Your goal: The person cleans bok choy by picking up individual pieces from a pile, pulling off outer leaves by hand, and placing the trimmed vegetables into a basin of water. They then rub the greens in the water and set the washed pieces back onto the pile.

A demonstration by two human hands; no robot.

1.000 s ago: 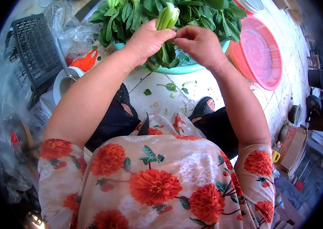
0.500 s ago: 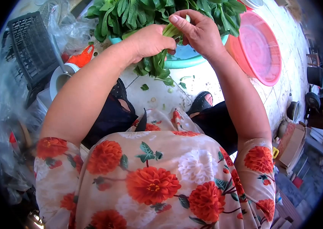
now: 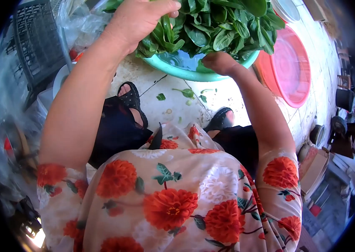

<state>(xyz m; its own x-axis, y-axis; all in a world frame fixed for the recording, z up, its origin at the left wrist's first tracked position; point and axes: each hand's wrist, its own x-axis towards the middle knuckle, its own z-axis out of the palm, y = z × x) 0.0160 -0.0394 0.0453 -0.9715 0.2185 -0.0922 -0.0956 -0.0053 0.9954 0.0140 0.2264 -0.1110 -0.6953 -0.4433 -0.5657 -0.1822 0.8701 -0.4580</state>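
A big heap of leafy green vegetables (image 3: 223, 33) fills the top of a teal basin (image 3: 173, 72) with water (image 3: 181, 59) in it. My left hand (image 3: 144, 19) is above the basin's left side, fingers closed on some leafy greens (image 3: 160, 40) that hang below it. Low at the basin's near rim, my right hand (image 3: 221, 63) is curled and in shadow under the leaves. Its fingertips are partly hidden, and a bit of green shows beside them; what it holds I cannot make out.
A pink basin (image 3: 290, 67) stands to the right. On the left are a dark plastic crate (image 3: 34, 42) and clear plastic bags (image 3: 76, 25). Scraps of leaf (image 3: 186, 92) lie on the tiled floor (image 3: 165, 113) between my sandalled feet. Boxes (image 3: 314, 172) and pans are at far right.
My hands have parted from the stems they held together. The left rose up and leftward; the right dropped to the basin's near rim. More of the basin's front now shows.
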